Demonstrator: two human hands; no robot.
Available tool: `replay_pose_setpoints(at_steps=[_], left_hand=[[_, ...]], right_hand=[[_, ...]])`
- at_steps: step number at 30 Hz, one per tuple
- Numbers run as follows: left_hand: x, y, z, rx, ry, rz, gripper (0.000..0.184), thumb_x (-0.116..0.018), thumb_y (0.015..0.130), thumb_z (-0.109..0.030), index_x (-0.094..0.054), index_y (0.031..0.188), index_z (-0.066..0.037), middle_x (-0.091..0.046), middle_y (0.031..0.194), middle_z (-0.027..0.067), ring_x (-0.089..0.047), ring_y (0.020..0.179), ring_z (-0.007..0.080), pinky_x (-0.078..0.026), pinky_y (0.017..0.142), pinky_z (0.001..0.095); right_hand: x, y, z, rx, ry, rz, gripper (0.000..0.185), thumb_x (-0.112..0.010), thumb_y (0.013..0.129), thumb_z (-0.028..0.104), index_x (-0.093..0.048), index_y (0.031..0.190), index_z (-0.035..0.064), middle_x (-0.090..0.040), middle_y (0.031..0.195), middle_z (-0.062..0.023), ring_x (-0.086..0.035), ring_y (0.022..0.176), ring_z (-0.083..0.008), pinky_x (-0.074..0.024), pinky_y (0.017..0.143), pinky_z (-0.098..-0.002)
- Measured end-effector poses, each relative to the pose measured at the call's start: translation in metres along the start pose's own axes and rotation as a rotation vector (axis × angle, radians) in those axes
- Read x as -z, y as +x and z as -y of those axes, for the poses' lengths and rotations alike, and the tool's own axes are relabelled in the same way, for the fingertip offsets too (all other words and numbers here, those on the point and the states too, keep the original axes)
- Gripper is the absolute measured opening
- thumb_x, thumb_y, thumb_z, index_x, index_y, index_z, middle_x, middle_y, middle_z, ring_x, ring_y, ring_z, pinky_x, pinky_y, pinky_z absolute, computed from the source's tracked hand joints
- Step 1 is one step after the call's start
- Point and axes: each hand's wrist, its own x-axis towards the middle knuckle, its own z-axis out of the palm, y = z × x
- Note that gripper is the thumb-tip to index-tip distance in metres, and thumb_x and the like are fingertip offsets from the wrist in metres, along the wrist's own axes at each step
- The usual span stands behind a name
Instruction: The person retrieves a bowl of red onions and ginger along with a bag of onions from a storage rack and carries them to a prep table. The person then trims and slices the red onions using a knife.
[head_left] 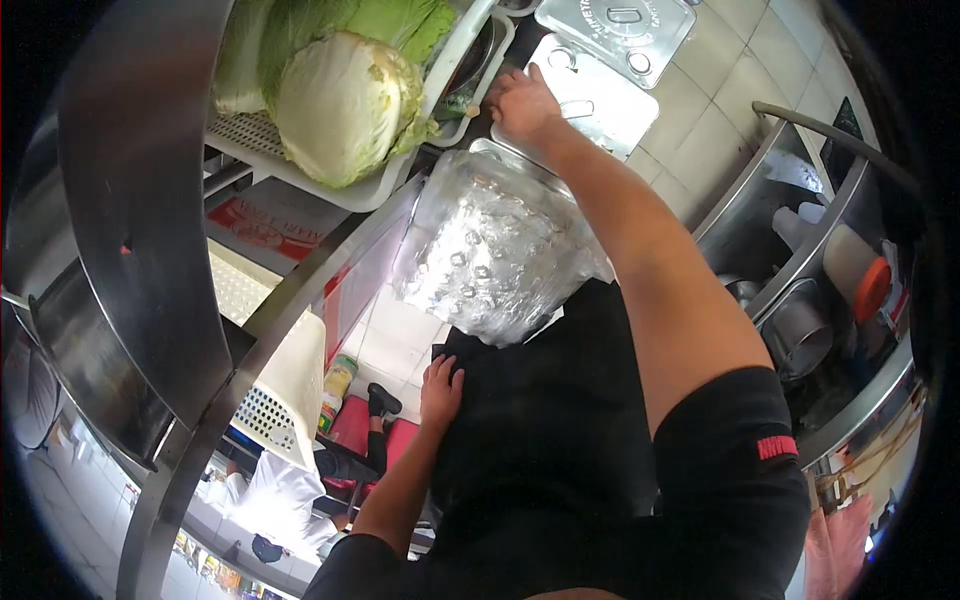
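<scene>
My right hand [527, 105] reaches far forward to the left edge of a white-silver metal lid [612, 108], its thumb over the lid and its fingers bent at the edge, their tips partly hidden. Low beside the black apron [540, 420] is my left hand [441, 392], empty, with its fingers apart. A wide container wrapped in shiny foil and clear film [495, 250] sits between the two hands, against the front of the apron. Beyond the first lid lies a second metal lid [655, 50] with a handle.
Cabbages [340, 105] fill a white basket at the upper left. Below it are a steel frame, a printed box [265, 225] and a cream perforated basket [285, 375]. Steel shelving with pots [798, 325] stands right. A person in white [280, 500] is at the lower left.
</scene>
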Motion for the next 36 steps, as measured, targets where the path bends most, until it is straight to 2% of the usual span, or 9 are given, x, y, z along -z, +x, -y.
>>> replay_pose_setpoints(at_steps=[1,4,7,10,12,17,24,27,36], left_hand=[[-0.001,0.001,0.001,-0.006,0.001,-0.008,0.042,-0.058,0.095,-0.030,-0.058,0.129,-0.006,-0.053,0.136,0.0187,-0.047,0.127,0.0384,-0.039,0.107,0.0460],[0.000,0.017,0.004,-0.010,0.010,-0.004,0.042,-0.059,0.094,-0.031,-0.060,0.128,-0.005,-0.054,0.135,0.0185,-0.047,0.126,0.0390,-0.040,0.107,0.0462],[0.004,0.038,-0.004,-0.021,0.023,0.021,0.042,-0.059,0.094,-0.031,-0.060,0.127,-0.005,-0.054,0.135,0.0183,-0.048,0.125,0.0392,-0.040,0.106,0.0465],[0.000,0.038,-0.001,0.011,0.049,0.019,0.042,-0.060,0.094,-0.031,-0.060,0.127,-0.005,-0.055,0.134,0.0178,-0.048,0.125,0.0386,-0.040,0.106,0.0465],[0.000,0.036,-0.001,0.005,0.060,0.020,0.042,-0.060,0.094,-0.031,-0.061,0.126,-0.005,-0.055,0.133,0.0177,-0.048,0.125,0.0383,-0.040,0.106,0.0461],[0.012,0.034,-0.003,0.048,0.028,0.024,0.039,-0.060,0.093,-0.029,-0.061,0.124,-0.005,-0.057,0.128,0.0170,-0.049,0.122,0.0375,-0.039,0.105,0.0449],[0.012,0.045,-0.013,0.046,0.055,0.001,0.036,-0.061,0.093,-0.027,-0.062,0.121,-0.005,-0.059,0.124,0.0163,-0.051,0.118,0.0368,-0.041,0.103,0.0448],[0.018,0.042,-0.004,0.053,0.062,0.000,0.035,-0.061,0.093,-0.027,-0.063,0.120,-0.004,-0.059,0.123,0.0162,-0.052,0.117,0.0363,-0.041,0.102,0.0447],[0.020,0.045,-0.007,0.033,0.042,-0.010,0.035,-0.061,0.093,-0.027,-0.063,0.119,-0.004,-0.059,0.123,0.0162,-0.052,0.115,0.0369,-0.043,0.100,0.0447]], right_hand=[[0.012,-0.001,0.003,-0.012,-0.080,0.075,0.035,-0.055,0.090,0.034,-0.069,0.115,0.0130,-0.063,0.116,-0.0064,-0.052,0.121,-0.0236,-0.0232,0.113,-0.0549],[0.006,0.004,0.008,-0.099,-0.021,-0.043,0.035,-0.055,0.091,0.034,-0.069,0.112,0.0095,-0.064,0.116,-0.0101,-0.055,0.118,-0.0261,-0.0289,0.111,-0.0522],[0.008,0.014,0.010,-0.166,0.234,0.029,0.034,-0.055,0.090,0.030,-0.069,0.110,0.0061,-0.064,0.116,-0.0138,-0.058,0.114,-0.0278,-0.0381,0.107,-0.0475],[-0.020,0.033,0.036,-0.292,0.354,0.098,0.030,-0.056,0.089,0.025,-0.070,0.106,0.0049,-0.063,0.117,-0.0147,-0.060,0.111,-0.0284,-0.0453,0.099,-0.0439],[-0.036,0.040,0.052,-0.313,0.249,0.042,0.029,-0.057,0.087,0.020,-0.070,0.107,0.0043,-0.064,0.118,-0.0131,-0.060,0.112,-0.0291,-0.0481,0.093,-0.0427],[-0.057,0.059,0.073,-0.289,0.153,0.033,0.031,-0.059,0.086,0.017,-0.070,0.112,0.0054,-0.064,0.121,-0.0118,-0.060,0.113,-0.0293,-0.0505,0.092,-0.0391],[-0.055,0.064,0.068,-0.238,0.298,0.215,0.030,-0.060,0.084,0.019,-0.071,0.112,0.0147,-0.065,0.119,-0.0114,-0.059,0.114,-0.0286,-0.0506,0.089,-0.0396],[-0.061,0.058,0.083,-0.319,0.336,-0.034,0.028,-0.060,0.084,0.019,-0.072,0.109,0.0129,-0.061,0.119,-0.0120,-0.056,0.115,-0.0292,-0.0510,0.087,-0.0404],[-0.035,0.050,0.097,-0.384,0.599,-0.106,0.040,-0.071,0.070,0.031,-0.071,0.104,0.0103,-0.054,0.121,-0.0179,-0.060,0.105,-0.0345,-0.0561,0.083,-0.0429]])
